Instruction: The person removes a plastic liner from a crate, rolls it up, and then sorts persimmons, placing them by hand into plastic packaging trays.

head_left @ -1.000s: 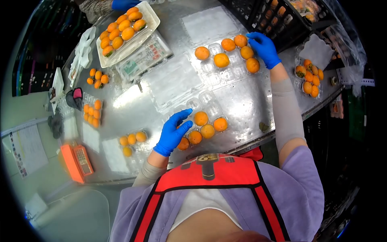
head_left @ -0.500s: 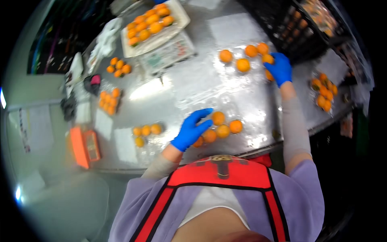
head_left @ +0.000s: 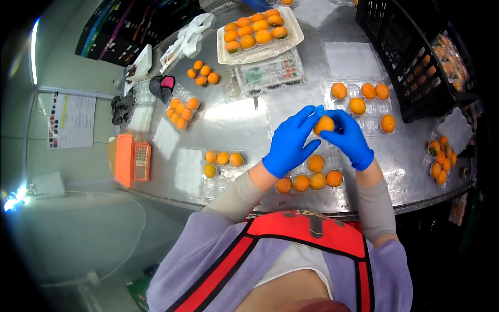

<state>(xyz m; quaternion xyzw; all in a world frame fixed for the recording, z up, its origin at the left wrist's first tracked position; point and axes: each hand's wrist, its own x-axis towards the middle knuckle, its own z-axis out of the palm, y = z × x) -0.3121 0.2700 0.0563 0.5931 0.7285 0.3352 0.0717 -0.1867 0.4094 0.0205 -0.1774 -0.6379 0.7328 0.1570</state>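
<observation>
Both hands wear blue gloves and meet above the metal table (head_left: 241, 112). My right hand (head_left: 349, 136) has its fingers round an orange fruit (head_left: 324, 125). Beside that fruit is my left hand (head_left: 292, 139), its thumb apart from its fingers and its fingertips near or touching the fruit. Below the hands lies a clear tray (head_left: 306, 169) with several orange fruits, partly hidden by the hands. Another clear tray (head_left: 372, 112) with several fruits in separate cups is up to the right.
A white tray of fruits (head_left: 293, 34) rests on a scale (head_left: 270, 73). A black crate (head_left: 403, 62) stands at the upper right. Small fruit packs lie left and far right, near an orange device (head_left: 125, 160). A blue glove (head_left: 255, 4) shows at the top edge.
My right hand has moved from the upper tray toward my left hand, carrying a fruit. My left hand has lifted from the lower tray to meet it. The camera view has shifted left.
</observation>
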